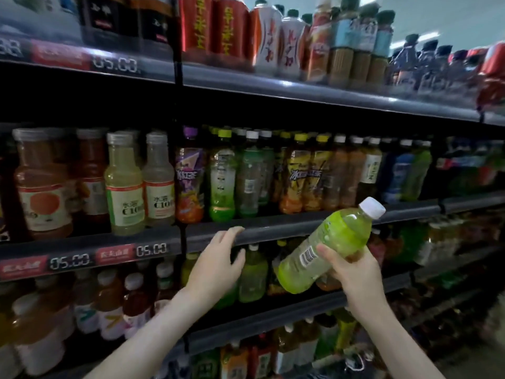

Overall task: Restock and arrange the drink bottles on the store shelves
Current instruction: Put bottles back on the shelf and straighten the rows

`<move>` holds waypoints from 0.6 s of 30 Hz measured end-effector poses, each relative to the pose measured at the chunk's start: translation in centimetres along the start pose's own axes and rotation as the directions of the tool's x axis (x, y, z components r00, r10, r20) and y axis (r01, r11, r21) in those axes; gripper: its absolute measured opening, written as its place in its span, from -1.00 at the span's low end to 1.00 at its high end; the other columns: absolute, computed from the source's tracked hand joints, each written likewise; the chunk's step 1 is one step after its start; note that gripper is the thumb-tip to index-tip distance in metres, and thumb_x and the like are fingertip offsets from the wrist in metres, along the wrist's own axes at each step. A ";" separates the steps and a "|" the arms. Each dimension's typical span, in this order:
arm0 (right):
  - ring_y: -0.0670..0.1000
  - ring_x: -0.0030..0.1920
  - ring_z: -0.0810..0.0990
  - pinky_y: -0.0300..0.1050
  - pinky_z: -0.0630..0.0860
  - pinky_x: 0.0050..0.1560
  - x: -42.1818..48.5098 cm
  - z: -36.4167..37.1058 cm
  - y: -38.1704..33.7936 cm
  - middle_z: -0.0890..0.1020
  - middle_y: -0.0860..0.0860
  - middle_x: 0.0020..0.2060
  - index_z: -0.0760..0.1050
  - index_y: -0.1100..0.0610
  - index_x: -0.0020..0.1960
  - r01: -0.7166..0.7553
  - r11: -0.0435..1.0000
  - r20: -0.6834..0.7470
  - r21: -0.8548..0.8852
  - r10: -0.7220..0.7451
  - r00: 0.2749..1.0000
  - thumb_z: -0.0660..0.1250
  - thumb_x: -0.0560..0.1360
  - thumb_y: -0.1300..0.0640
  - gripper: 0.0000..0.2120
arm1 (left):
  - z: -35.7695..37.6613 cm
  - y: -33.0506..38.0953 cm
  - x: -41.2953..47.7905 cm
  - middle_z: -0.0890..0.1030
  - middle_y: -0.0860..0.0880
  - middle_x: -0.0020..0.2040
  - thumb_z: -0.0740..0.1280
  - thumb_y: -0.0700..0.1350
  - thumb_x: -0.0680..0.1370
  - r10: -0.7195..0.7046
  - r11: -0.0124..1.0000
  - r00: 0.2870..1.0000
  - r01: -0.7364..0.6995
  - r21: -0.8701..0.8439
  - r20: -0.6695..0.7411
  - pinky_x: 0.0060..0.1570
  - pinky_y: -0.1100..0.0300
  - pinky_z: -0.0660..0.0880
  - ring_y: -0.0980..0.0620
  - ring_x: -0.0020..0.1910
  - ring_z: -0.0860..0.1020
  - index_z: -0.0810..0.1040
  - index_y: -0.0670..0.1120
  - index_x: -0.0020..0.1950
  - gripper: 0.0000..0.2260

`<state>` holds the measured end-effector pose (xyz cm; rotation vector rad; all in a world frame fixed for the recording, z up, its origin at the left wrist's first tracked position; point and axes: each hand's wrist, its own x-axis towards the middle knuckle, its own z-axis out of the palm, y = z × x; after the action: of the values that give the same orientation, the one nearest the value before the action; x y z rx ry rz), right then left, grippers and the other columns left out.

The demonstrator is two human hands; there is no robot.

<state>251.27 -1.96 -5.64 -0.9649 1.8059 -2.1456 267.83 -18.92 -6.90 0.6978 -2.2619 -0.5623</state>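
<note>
Fingers of the right hand are clamping round the lower half of a green bottle, holding it tilted, cap toward the upper right, in front of the middle shelf edge. The left hand is resting loosely spread fingers on that edge, holding nothing. Behind the edge other bottles are standing in packed rows, more below behind both hands. The green bottle is showing clear plastic, yellow-green drink, barcode facing out.
</note>
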 end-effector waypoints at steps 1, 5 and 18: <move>0.04 -0.04 0.68 0.15 0.57 0.09 0.9 -1.0 0.6 0.71 -0.03 -0.11 0.58 0.06 0.05 -0.004 1.000 -0.007 0.000 0.004 1.000 0.56 0.03 -0.18 -0.35 | 1.4 0.7 0.1 0.38 0.12 0.31 0.22 0.00 0.61 0.007 1.000 1.000 -0.007 0.002 0.011 0.05 0.35 0.39 0.14 0.24 0.44 0.26 0.09 0.46 -0.59; 0.03 -0.04 0.68 0.21 0.57 0.09 4.5 -3.8 2.4 0.71 -0.05 -0.11 0.59 0.02 0.03 -0.019 1.000 -0.057 -0.003 0.018 0.998 0.62 0.05 -0.21 -0.37 | 5.3 3.5 1.9 0.34 0.14 0.38 0.20 0.03 0.61 0.073 0.997 0.997 -0.074 0.022 0.035 0.06 0.30 0.46 0.18 0.20 0.47 0.24 0.11 0.47 -0.57; 0.07 0.03 0.66 0.24 0.53 0.16 17.3 -13.4 7.0 0.71 -0.01 -0.03 0.60 0.02 0.05 0.022 0.999 -0.371 0.037 -0.007 0.929 0.58 0.08 -0.25 -0.38 | 19.2 12.4 15.0 0.31 0.19 0.34 0.19 0.03 0.62 0.376 0.923 0.926 -0.375 -0.084 0.002 -0.17 0.43 0.36 0.20 0.05 0.47 0.26 0.14 0.46 -0.60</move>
<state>228.32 -1.72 -6.65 -0.5904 1.9029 -2.4986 240.87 -15.10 -5.34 0.2053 -2.2950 -0.4694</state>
